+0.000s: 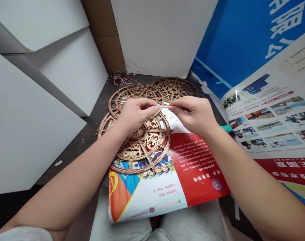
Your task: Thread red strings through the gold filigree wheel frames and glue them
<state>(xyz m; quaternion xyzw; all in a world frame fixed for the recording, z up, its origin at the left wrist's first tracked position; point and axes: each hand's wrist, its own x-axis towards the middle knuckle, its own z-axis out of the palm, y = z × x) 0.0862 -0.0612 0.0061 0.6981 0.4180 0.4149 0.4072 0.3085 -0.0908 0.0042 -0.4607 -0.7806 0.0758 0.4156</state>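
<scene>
A thin pale stick (164, 107) spans the gap between my two hands, over the round openwork panels. My left hand (139, 113) pinches its left end between thumb and fingers. From the other side, my right hand (194, 112) is closed on the right end with its fingertips. Below my left hand lies a round wooden lattice panel (152, 142) with gold scrollwork, partly hidden by that hand and forearm. Behind it rests a similar round panel (137, 87), overlapped by the front one. A darker third panel (176, 87) lies farther back on the right.
A printed leaflet (160, 199) lies beneath the panels and overhangs the dark table's (87, 144) front edge. Tangled red and white thread (121, 78) sits at the back. White boxes (67, 67) stand left, and a large printed sheet (273, 124) rises on the right, beside a teal object (226, 128).
</scene>
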